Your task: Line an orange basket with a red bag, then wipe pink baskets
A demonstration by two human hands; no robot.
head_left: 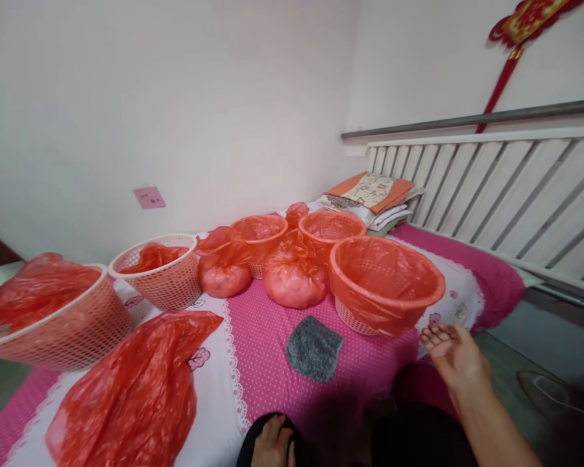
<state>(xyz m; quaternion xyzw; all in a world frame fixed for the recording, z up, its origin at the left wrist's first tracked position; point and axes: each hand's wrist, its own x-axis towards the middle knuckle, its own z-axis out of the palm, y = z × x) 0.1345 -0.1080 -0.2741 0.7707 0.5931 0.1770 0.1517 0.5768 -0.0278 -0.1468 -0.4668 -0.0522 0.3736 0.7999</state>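
My right hand (pixel 455 360) hangs in the air just right of a basket (pixel 350 314) lined with a red plastic bag (pixel 384 272). The palm is turned up, the fingers loosely bent, and nothing is in it. At the bottom edge my left hand (pixel 274 444) lies flat on my dark-clothed knee and holds nothing. A dark grey cloth (pixel 314 348) is spread on the pink dotted bedspread (pixel 263 376) between my hands and the baskets. Behind it sits a tied red bag (pixel 294 279) with roundish contents I cannot make out.
Left are two pink mesh baskets (pixel 172 279) with red bags inside and a crumpled red bag (pixel 136 395). Farther back stand two more lined baskets (pixel 331 227) and another filled red bag (pixel 224 275). Folded bedding (pixel 370 194) lies by the white rail headboard (pixel 506 188).
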